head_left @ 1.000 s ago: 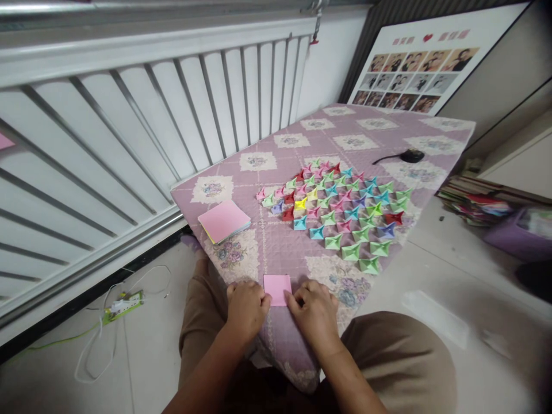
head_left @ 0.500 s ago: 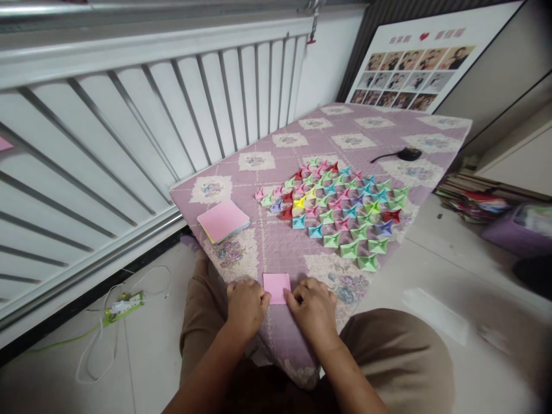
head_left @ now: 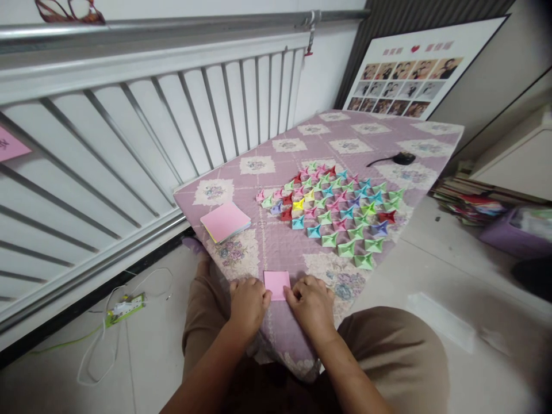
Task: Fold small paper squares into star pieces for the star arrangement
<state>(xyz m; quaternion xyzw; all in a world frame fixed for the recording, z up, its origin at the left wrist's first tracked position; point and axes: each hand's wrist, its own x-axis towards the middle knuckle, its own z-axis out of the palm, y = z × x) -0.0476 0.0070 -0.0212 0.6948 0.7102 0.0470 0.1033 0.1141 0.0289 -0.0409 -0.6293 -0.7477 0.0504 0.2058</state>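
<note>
A small pink square of paper [head_left: 276, 285] lies flat near the table's front corner, between my hands. My left hand [head_left: 249, 303] is closed at its left side, fingers curled and the thumb on the lower left edge. At the opposite side, my right hand [head_left: 312, 305] is curled too, its thumb on the right edge. My fingertips are partly hidden under the hands. Farther left rests a stack of square paper [head_left: 225, 221], pink on top. Several rows of folded paper pieces [head_left: 330, 239] in green, blue, pink, red, yellow and purple stand beyond the pink square.
The table wears a purple floral tablecloth [head_left: 276, 250]. A black object with a cord [head_left: 404, 157] lies at its far right. A white radiator [head_left: 190, 115] runs along the left. On the floor are a power strip [head_left: 125, 309] with cables and a purple container [head_left: 506, 233].
The camera view has tilted up slightly, so glasses on the pipe now show at the upper left. My hands and the pink paper stay in nearly the same place.
</note>
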